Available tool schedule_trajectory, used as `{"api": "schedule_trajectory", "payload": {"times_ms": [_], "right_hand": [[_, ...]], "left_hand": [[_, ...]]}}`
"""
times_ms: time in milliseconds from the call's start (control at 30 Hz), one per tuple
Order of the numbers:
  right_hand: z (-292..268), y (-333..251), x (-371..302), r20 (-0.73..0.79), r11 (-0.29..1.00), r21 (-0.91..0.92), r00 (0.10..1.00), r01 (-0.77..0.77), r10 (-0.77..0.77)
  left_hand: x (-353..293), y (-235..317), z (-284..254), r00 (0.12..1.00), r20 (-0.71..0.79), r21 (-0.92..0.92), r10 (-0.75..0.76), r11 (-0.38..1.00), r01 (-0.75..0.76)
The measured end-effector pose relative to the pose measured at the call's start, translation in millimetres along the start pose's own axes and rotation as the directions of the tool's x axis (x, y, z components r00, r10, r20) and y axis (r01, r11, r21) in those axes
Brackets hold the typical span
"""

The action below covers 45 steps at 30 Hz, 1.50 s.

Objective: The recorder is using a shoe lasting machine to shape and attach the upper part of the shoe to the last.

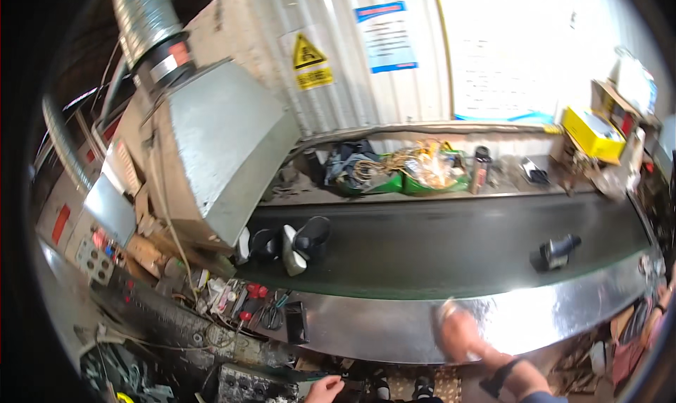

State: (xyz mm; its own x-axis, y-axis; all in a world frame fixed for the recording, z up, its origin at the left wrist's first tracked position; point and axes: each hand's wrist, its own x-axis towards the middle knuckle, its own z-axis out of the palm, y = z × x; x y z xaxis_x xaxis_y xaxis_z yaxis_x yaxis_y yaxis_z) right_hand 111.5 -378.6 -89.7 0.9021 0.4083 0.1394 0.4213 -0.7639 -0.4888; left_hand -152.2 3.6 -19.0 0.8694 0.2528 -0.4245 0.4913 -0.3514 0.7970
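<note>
My right hand [460, 334] is over the shiny metal ledge [373, 325] in front of the belt. Motion smears its fingers, so whether they hold anything cannot be told. A dark band circles that wrist. Low at the bottom edge, my left hand [325, 389] shows only in part, its fingers loosely bent and nothing visible in them. Black shoes with white soles [294, 251] sit at the left of the dark conveyor belt [401, 241]. Farther right on the belt lies a dark, shoe-like item [556, 253], blurred. A flat black rectangular object [296, 323] rests on the ledge's left end.
A grey metal hood [218, 135] covers the belt's left end. Scissors [271, 315] and red-handled tools lie beside the ledge. Behind the belt, a shelf carries green trays [436, 182], a bottle [481, 169] and a yellow box [595, 135]. Another person's arm [658, 311] shows at far right.
</note>
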Motion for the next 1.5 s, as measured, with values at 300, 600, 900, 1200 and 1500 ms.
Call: {"api": "schedule_trajectory", "payload": {"times_ms": [300,600,900,1200,1500], "right_hand": [[4.4,-63.1,-90.3,0.109,0.986,0.156,0.991,0.064,-0.082],[71.9,30.4,-83.7,0.191,0.622,0.690,0.921,-0.372,0.339],[-11.8,-157.2,46.4,0.474,-0.056,0.845,0.698,-0.531,0.537],[13.5,-131.6,38.1,0.523,-0.501,0.831,0.651,-0.243,0.550],[-23.7,-97.0,-23.3,0.391,-0.594,0.804,0.744,0.009,0.542]], "left_hand": [[206.5,54.5,-70.9,0.937,-0.077,0.237,0.339,0.920,-0.313],[389.2,97.6,-155.4,0.714,-0.250,0.874,0.653,0.470,-0.124],[388.5,232.0,-80.2,0.584,0.645,0.197,0.493,0.632,-0.750],[434.6,104.6,-163.9,0.783,-0.162,0.811,0.601,0.533,-0.241],[462.1,44.6,-170.1,0.839,-0.504,0.323,-0.203,0.857,0.402]]}}
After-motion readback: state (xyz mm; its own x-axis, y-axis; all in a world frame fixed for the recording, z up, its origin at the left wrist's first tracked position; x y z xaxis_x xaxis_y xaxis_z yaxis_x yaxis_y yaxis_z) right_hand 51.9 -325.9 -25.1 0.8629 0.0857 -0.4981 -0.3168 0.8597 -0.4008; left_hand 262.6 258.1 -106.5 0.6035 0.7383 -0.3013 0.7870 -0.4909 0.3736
